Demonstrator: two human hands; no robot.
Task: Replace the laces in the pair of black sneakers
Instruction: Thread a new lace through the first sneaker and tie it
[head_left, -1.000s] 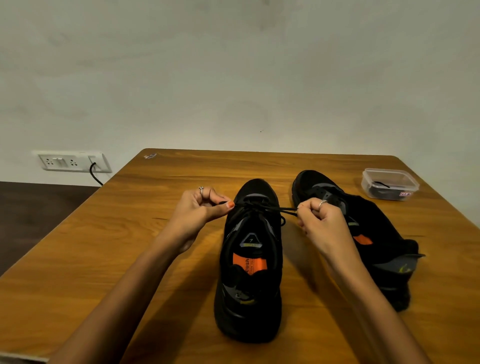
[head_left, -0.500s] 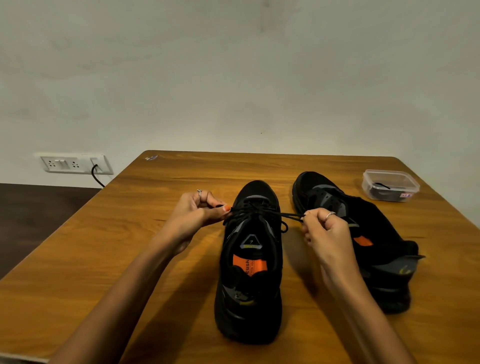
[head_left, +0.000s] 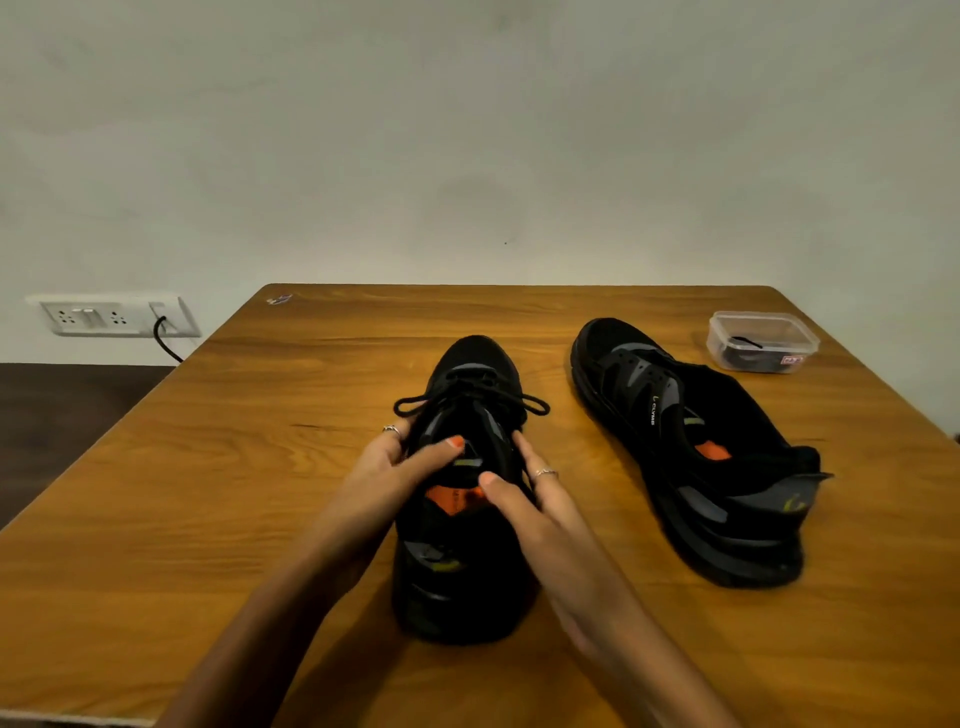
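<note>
Both hands have released the lace ends and moved back onto the laced sneaker (head_left: 462, 499). The left hand (head_left: 400, 467) and right hand (head_left: 530, 493) each grip its collar, thumbs over the tongue. The bow (head_left: 470, 402) lies tied; the unlaced sneaker (head_left: 691, 447) rests to the right on the table (head_left: 208, 493).

dim, warm light; soft shadows under the forearms; wide-angle bending at the edges; slightly soft focus.
</note>
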